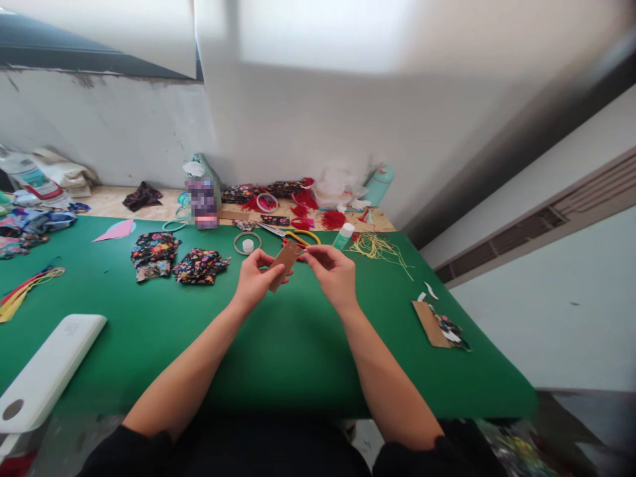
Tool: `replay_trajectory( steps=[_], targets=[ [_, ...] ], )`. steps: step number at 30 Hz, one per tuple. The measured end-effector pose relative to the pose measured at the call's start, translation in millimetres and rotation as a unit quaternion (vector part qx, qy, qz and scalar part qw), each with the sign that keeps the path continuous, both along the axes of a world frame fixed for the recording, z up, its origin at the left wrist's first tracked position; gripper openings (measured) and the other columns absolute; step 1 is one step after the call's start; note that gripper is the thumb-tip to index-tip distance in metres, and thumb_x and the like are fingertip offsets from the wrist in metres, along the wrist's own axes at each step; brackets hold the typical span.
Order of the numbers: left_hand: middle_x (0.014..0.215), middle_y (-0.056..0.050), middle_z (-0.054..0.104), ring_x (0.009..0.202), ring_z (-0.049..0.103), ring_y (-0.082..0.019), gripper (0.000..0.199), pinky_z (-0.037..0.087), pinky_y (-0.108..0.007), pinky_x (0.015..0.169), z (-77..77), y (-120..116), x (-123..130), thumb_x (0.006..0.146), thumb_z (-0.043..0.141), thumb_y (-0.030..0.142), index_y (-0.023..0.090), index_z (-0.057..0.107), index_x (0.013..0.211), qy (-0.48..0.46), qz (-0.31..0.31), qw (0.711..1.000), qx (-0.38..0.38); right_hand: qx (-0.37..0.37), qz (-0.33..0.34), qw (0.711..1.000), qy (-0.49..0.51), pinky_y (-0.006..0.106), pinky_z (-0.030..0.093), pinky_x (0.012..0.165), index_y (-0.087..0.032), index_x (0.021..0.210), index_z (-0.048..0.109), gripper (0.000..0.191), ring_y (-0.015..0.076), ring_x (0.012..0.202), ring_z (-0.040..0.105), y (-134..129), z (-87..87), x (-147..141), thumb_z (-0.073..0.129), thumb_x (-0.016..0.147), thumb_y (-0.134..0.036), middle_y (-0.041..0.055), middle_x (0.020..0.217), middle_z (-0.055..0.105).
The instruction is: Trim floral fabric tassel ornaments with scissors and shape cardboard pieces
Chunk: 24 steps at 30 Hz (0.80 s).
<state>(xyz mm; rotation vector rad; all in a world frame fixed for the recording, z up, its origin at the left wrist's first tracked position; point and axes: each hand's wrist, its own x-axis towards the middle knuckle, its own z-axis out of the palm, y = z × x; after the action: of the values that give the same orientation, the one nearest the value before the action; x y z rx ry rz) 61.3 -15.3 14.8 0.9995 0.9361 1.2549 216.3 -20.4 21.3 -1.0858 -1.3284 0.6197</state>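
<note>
A small brown cardboard strip (285, 264) is held at a slant over the green table, pinched between the thumb and fingers of my left hand (252, 281). At its upper right corner, the fingertips of my right hand (336, 274) are pressed together; what they pinch is too small to make out. Just beyond my hands lie yellow-and-red-handled scissors (311, 236), partly covered by them. A green glue bottle with a white cap (342, 236) stands behind my right hand. Left of my left hand is a clear ring (236, 245) with a white cap (248, 246) inside it.
Two piles of black floral fabric (155, 255) lie left on the green table (298, 358). Yellow cords (375, 246) and a cardboard piece with fabric scraps (430, 323) lie right. A white device (54, 371) sits front left. Red tassels (332, 219) and a teal bottle (379, 185) line the back.
</note>
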Motion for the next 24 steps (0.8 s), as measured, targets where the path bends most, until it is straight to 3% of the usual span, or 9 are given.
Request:
replay_trajectory(
  steps=[6, 10, 19, 24],
  targets=[
    [0.073, -0.002, 0.065, 0.063, 0.070, -0.025, 0.052, 0.059, -0.032, 0.051, 0.0, -1, 1, 0.051, 0.082, 0.039, 0.016, 0.040, 0.070, -0.001, -0.006, 1.000, 0.001, 0.110, -0.039, 0.968, -0.220, 0.028, 0.053, 0.062, -0.020, 0.079, 0.065, 0.005, 0.0143, 0.066, 0.061, 1, -2.3, 2, 0.061, 0.082, -0.019, 0.0025, 0.076, 0.062],
    [0.073, -0.002, 0.064, 0.064, 0.070, -0.025, 0.053, 0.059, -0.033, 0.051, -0.5, -1, 1, 0.051, 0.082, 0.041, 0.016, 0.040, 0.070, 0.007, -0.010, 1.000, 0.004, 0.152, -0.056, 0.941, -0.298, 0.030, 0.051, 0.067, -0.019, 0.083, 0.063, 0.009, 0.0170, 0.073, 0.059, 3, -5.0, 2, 0.055, 0.086, -0.017, 0.0045, 0.079, 0.059],
    [0.073, 0.000, 0.063, 0.066, 0.070, -0.024, 0.046, 0.060, -0.033, 0.053, -4.4, -4, 4, 0.056, 0.079, 0.038, 0.016, 0.041, 0.071, 0.028, -0.025, 0.999, 0.025, 0.148, -0.046, 0.893, -0.423, 0.037, 0.048, 0.073, -0.016, 0.083, 0.054, 0.018, 0.0223, 0.077, 0.050, 12, -18.3, 5, 0.038, 0.091, -0.013, 0.0096, 0.080, 0.050],
    [0.073, 0.000, 0.062, 0.064, 0.070, -0.024, 0.041, 0.059, -0.033, 0.048, -1.5, -5, 7, 0.059, 0.075, 0.032, 0.018, 0.038, 0.070, 0.058, -0.011, 0.998, 0.002, 0.148, -0.090, 0.881, -0.439, 0.037, 0.046, 0.073, -0.017, 0.083, 0.050, 0.018, 0.0223, 0.080, 0.047, 14, -28.5, -2, 0.035, 0.091, -0.012, 0.0101, 0.083, 0.048]
  ],
)
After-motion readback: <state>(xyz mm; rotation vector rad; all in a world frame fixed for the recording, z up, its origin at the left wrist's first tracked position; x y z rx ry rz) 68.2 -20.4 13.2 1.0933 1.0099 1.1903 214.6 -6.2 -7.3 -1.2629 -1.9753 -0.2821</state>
